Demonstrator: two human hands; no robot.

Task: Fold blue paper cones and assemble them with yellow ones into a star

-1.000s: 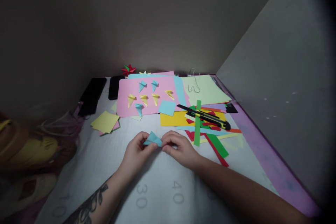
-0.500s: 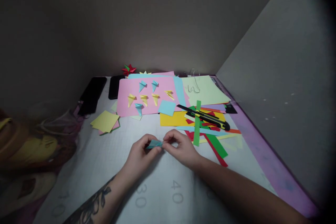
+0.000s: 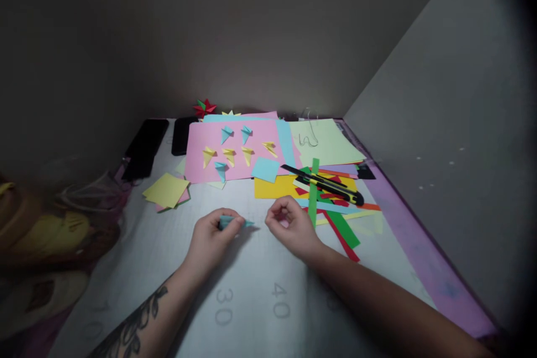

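A small folded blue paper piece (image 3: pixel 226 223) is pinched between the thumb and fingers of my left hand (image 3: pixel 212 235), its narrow point sticking out to the right. Just beyond that point, my right hand (image 3: pixel 293 229) is curled with thumb and fingertips together, apart from the paper, and nothing shows in it. Farther back, several folded blue pieces (image 3: pixel 227 134) and yellow pieces (image 3: pixel 229 156) rest on a pink sheet (image 3: pixel 197 145). A flat blue square (image 3: pixel 265 169) overlaps the sheet's front right corner.
A black and yellow box cutter (image 3: pixel 331 185) lies on colored paper strips (image 3: pixel 342 227) at right. Yellow squares (image 3: pixel 166 190) are stacked at left, near black phones (image 3: pixel 147 137). Pale green sheets (image 3: pixel 327 140) and a red and green paper star (image 3: pixel 205 107) sit by the wall.
My hands have moved apart. The left hand has shifted left with the folded blue paper, and the right hand has let go of its tip and moved slightly right.
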